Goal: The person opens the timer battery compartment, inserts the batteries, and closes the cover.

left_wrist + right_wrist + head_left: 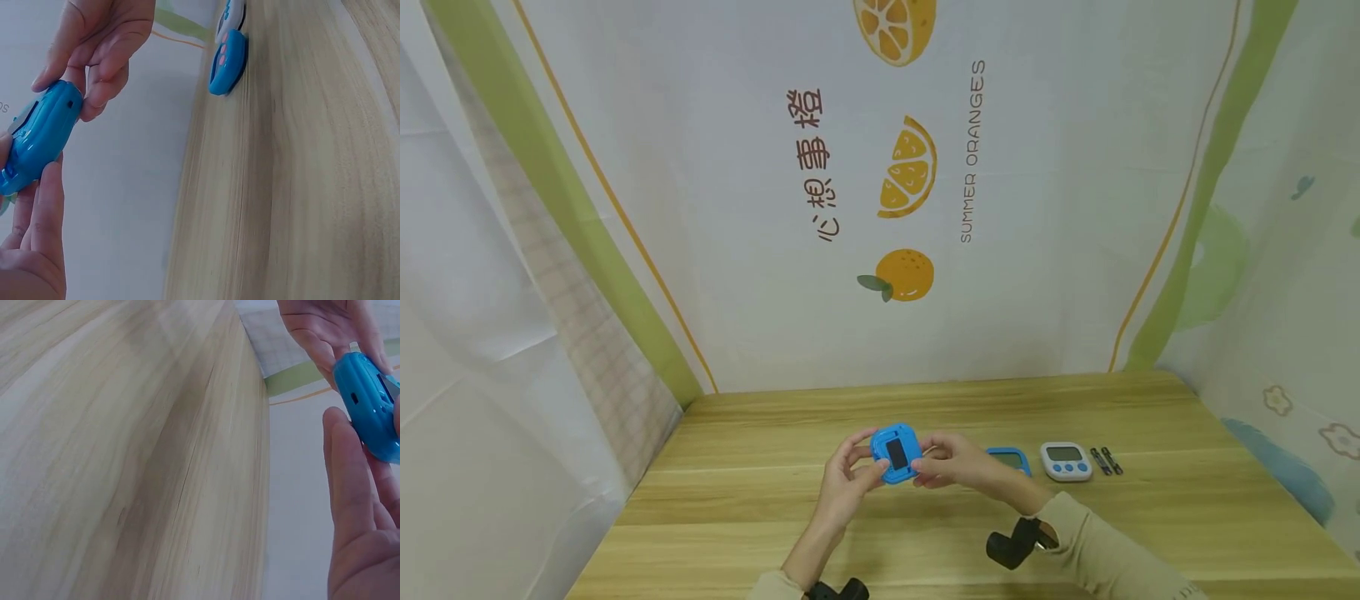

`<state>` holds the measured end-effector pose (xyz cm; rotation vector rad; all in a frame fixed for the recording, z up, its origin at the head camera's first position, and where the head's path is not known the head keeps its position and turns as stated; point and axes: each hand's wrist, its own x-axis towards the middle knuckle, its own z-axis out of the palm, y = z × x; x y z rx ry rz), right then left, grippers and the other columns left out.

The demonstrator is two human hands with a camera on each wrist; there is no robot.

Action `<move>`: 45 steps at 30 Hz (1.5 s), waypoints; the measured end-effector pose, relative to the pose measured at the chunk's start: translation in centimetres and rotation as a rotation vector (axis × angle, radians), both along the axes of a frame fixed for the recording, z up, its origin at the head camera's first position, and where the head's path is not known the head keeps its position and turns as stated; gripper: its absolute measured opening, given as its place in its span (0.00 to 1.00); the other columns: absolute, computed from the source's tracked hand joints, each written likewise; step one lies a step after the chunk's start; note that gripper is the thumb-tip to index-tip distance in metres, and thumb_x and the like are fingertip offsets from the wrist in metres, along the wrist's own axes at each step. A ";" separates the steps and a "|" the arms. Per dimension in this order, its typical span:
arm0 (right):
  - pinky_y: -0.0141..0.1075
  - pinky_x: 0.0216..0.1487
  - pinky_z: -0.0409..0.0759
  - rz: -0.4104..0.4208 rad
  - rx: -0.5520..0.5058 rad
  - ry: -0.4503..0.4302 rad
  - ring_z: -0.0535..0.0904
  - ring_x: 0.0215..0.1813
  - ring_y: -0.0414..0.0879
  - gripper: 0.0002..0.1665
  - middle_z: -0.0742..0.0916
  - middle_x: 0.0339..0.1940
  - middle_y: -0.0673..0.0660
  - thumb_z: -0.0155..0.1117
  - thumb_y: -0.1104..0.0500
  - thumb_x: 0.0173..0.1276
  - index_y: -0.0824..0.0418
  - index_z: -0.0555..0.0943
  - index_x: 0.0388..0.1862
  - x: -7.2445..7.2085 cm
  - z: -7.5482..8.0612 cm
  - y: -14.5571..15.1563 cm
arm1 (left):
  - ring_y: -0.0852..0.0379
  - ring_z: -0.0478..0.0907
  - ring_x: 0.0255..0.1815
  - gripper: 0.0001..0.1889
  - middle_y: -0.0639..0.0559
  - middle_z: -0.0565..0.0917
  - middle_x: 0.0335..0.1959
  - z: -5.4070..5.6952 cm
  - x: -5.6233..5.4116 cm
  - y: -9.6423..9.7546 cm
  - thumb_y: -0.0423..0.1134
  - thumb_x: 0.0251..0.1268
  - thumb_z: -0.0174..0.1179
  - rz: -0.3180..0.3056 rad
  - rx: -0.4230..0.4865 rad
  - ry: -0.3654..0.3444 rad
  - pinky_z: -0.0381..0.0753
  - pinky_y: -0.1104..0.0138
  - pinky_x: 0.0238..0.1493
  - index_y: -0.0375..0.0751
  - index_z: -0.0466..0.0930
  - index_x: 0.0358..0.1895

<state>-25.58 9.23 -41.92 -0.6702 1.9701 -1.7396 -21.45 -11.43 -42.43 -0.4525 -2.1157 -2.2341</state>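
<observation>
A blue digital timer is held up above the table between both hands, its face with a dark rectangle turned toward me. The left hand grips its left edge, thumb on the near face and fingers behind. On the opposite edge, the right hand pinches the lower right corner between thumb and fingers. In the left wrist view the timer appears edge-on, with a small dark slot in its side. The right wrist view shows the timer's rounded rim above the right hand's extended fingers.
To the right on the wooden table lie a second blue timer, partly hidden by the right arm, a white timer with blue buttons, and two small dark batteries. A printed curtain hangs behind the table.
</observation>
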 end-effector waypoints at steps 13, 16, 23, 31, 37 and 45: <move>0.49 0.47 0.76 -0.100 -0.023 0.028 0.79 0.41 0.53 0.26 0.80 0.37 0.59 0.61 0.55 0.60 0.71 0.70 0.51 0.2 0.5 0.2 | 0.51 0.79 0.39 0.23 0.38 0.72 0.47 -0.1 0.0 0.3 0.35 0.60 0.56 0.038 -0.008 0.016 0.78 0.64 0.43 0.33 0.59 0.55; 0.48 0.47 0.76 -0.149 -0.023 0.051 0.79 0.42 0.51 0.26 0.79 0.38 0.60 0.62 0.55 0.59 0.70 0.71 0.50 0.3 0.5 0.2 | 0.53 0.78 0.41 0.20 0.40 0.73 0.48 -0.4 -0.1 0.3 0.36 0.60 0.56 0.075 -0.022 0.075 0.78 0.68 0.41 0.31 0.63 0.53; 0.44 0.47 0.77 -0.236 -0.026 0.124 0.77 0.45 0.51 0.23 0.78 0.41 0.58 0.63 0.55 0.58 0.67 0.73 0.48 0.3 0.5 0.3 | 0.57 0.78 0.39 0.17 0.44 0.76 0.44 -0.5 -0.3 0.4 0.36 0.59 0.57 0.171 -0.021 0.051 0.79 0.68 0.40 0.29 0.71 0.48; 0.43 0.45 0.77 -0.313 0.002 0.289 0.77 0.45 0.51 0.17 0.81 0.40 0.56 0.65 0.58 0.56 0.64 0.77 0.43 0.2 0.5 0.2 | 0.49 0.75 0.46 0.23 0.41 0.74 0.46 0.0 0.0 0.9 0.40 0.61 0.56 0.116 -0.030 -0.089 0.77 0.67 0.46 0.27 0.66 0.55; 0.44 0.47 0.76 -0.292 -0.002 0.373 0.74 0.48 0.54 0.15 0.81 0.42 0.58 0.65 0.62 0.55 0.65 0.77 0.42 0.4 0.3 0.2 | 0.47 0.73 0.50 0.28 0.39 0.72 0.50 0.1 0.0 1.4 0.43 0.59 0.57 0.112 -0.057 -0.103 0.74 0.62 0.51 0.27 0.63 0.58; 0.38 0.49 0.76 -0.225 -0.053 0.370 0.71 0.52 0.59 0.18 0.78 0.46 0.62 0.65 0.63 0.55 0.68 0.76 0.44 0.8 -0.1 0.3 | 0.44 0.70 0.54 0.32 0.35 0.67 0.55 0.0 0.2 1.9 0.41 0.57 0.60 0.111 -0.035 -0.090 0.74 0.63 0.51 0.27 0.59 0.60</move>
